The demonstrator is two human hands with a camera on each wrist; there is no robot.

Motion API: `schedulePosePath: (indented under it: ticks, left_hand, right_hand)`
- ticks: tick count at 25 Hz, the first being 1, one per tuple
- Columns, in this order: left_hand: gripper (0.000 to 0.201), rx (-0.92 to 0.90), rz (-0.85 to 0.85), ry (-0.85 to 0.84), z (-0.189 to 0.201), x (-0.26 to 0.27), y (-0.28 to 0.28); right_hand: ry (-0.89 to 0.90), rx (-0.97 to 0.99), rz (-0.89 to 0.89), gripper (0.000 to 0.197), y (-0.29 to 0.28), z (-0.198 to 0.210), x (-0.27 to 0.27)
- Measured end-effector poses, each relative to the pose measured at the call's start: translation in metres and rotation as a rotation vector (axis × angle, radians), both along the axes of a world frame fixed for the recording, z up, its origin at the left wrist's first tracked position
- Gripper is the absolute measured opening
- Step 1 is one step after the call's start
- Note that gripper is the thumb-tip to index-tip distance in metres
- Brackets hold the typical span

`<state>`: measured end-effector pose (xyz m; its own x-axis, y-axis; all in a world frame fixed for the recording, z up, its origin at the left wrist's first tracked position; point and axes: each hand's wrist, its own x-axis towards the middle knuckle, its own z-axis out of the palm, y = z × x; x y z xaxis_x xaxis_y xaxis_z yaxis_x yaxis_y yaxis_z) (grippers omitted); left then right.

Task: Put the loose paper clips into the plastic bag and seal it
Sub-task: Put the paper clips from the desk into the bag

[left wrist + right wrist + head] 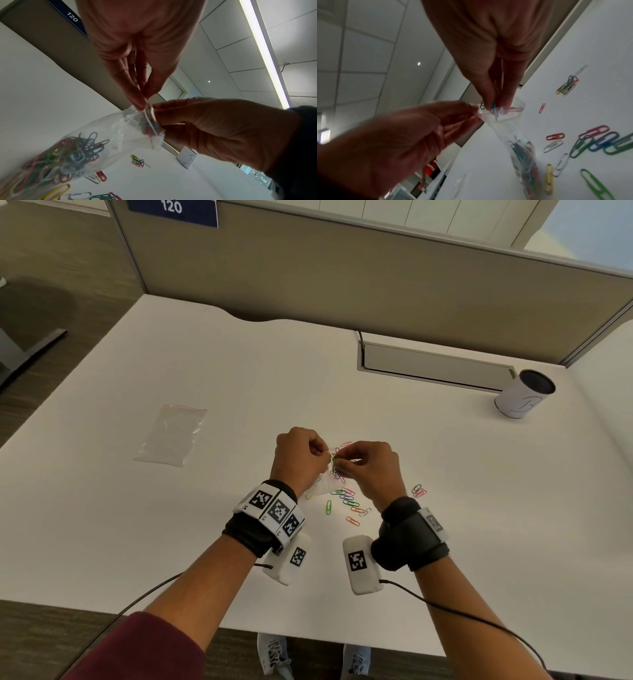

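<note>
Clear plastic zip bag [82, 146], part-filled with coloured paper clips, held above the white worktop [239, 378]; left hand [299, 455] fingers pinch its mouth rim. Right hand [371, 470] fingers clamp several clips at the opening. Loose coloured clips [349, 501] scattered beneath. Spare empty clear bag [173, 436] well left; white cup [524, 398] far right near the edge.

Both forearms reach forward, wrists strapped with black bands, and the hands meet raised above the table. The left hand [298, 451] pinches thumb against forefinger, other fingers curled. The right hand [371, 465] points its bunched fingertips [489, 104] down beside it
</note>
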<state>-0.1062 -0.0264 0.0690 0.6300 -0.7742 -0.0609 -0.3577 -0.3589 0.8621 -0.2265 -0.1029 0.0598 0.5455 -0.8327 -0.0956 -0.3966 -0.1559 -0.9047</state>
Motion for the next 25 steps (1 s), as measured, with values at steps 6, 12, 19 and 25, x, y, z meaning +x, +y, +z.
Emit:
schedulePosePath:
  ticks: [6,12,19,25]
  left_hand:
    - [0.004,-0.007,-0.001,-0.011,0.002,0.002,0.003]
    - [0.007,0.011,0.0,0.005,0.0,-0.001,0.002]
    - [0.009,0.011,-0.007,0.006,0.001,-0.002,0.002]
    - [0.005,0.014,-0.005,0.016,0.0,-0.001,0.001]
  right_hand:
    - [0.248,-0.149,0.075,0.011,0.002,-0.009,0.009]
    - [0.135,0.208,0.033,0.02,-0.005,0.001,0.015]
    - [0.313,-0.092,0.132,0.014,-0.004,-0.003,0.014]
    - [0.161,-0.23,0.038,0.018,-0.004,-0.002,-0.008]
